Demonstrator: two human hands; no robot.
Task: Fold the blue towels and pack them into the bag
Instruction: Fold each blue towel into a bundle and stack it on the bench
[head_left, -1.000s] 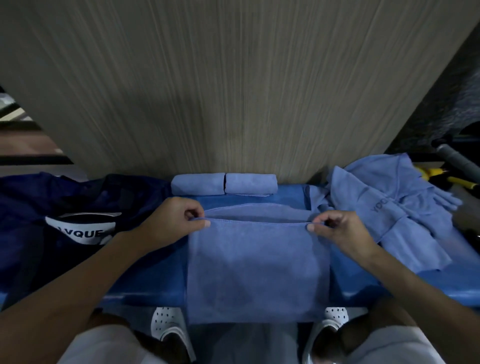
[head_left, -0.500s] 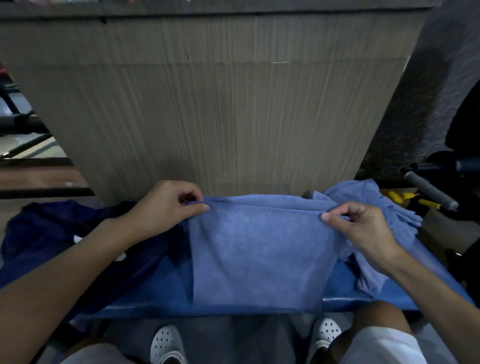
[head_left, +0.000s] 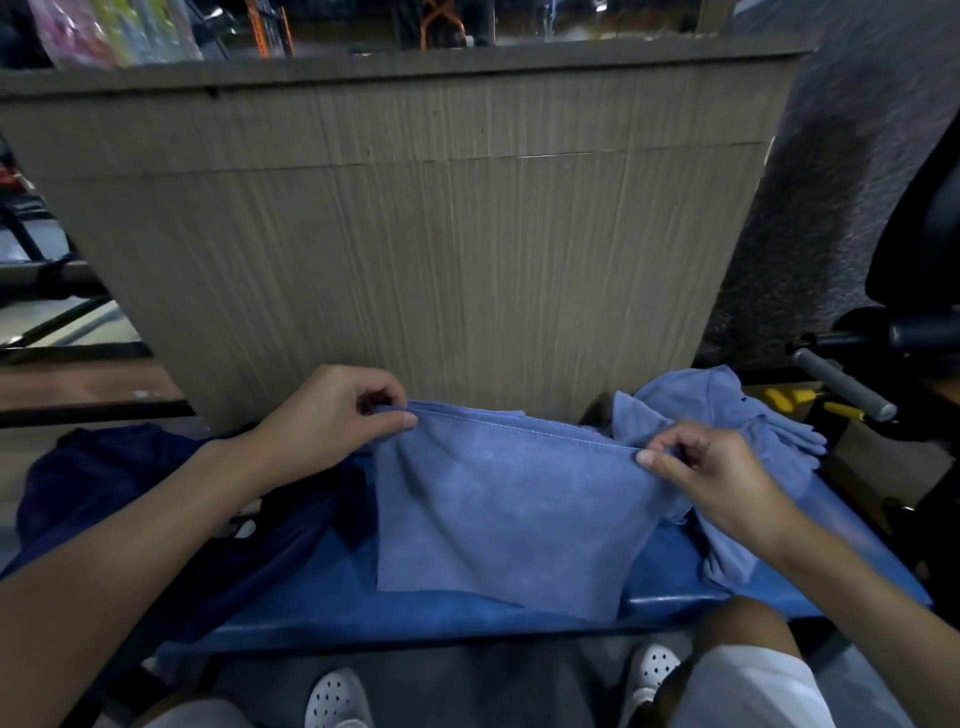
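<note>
A light blue towel (head_left: 509, 509) hangs doubled over in front of me, its lower edge resting on the blue bench (head_left: 467, 618). My left hand (head_left: 332, 415) pinches its upper left corner and my right hand (head_left: 711, 478) pinches its upper right corner, both lifted above the bench. A loose pile of more blue towels (head_left: 727, 410) lies at the right, behind my right hand. The dark navy bag (head_left: 130, 483) lies flat at the left under my left forearm. The two rolled towels at the back are hidden behind the lifted towel.
A tall wood-grain panel (head_left: 415, 249) rises right behind the bench. At the right stand a grey-handled bar (head_left: 841, 384), yellow tools (head_left: 836, 410) and a black chair (head_left: 924, 249). My knees and white perforated shoes (head_left: 337, 701) show below the bench edge.
Both hands have lifted the towel's top edge up and away from me. The head has tilted up, so more of the panel shows. The rolled towels went out of sight.
</note>
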